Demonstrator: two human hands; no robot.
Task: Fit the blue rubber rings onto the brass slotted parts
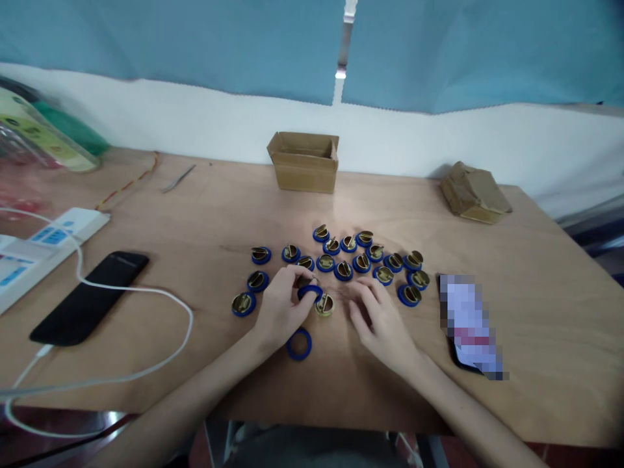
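My left hand (283,305) pinches a blue ring (311,292) between thumb and fingers; whether a brass piece sits inside it is partly hidden. Just under that ring a round brass fitting (325,305) with a raised flap lies on the table, no blue rim visible on it. A loose blue ring (299,344) lies flat nearer the front edge. To the right of the fitting, my right hand (383,322) rests low over the table, its fingers half bent and apart, holding nothing. Several brass fittings in blue rings (343,270) are spread beyond both hands.
An open cardboard box (306,172) stands by the wall, a crumpled one (474,193) to its right. One phone (470,325) lies right; another, black phone (90,299) lies left with a white cable (160,292). A power strip (53,237) and tweezers-like tool (179,179) are also left.
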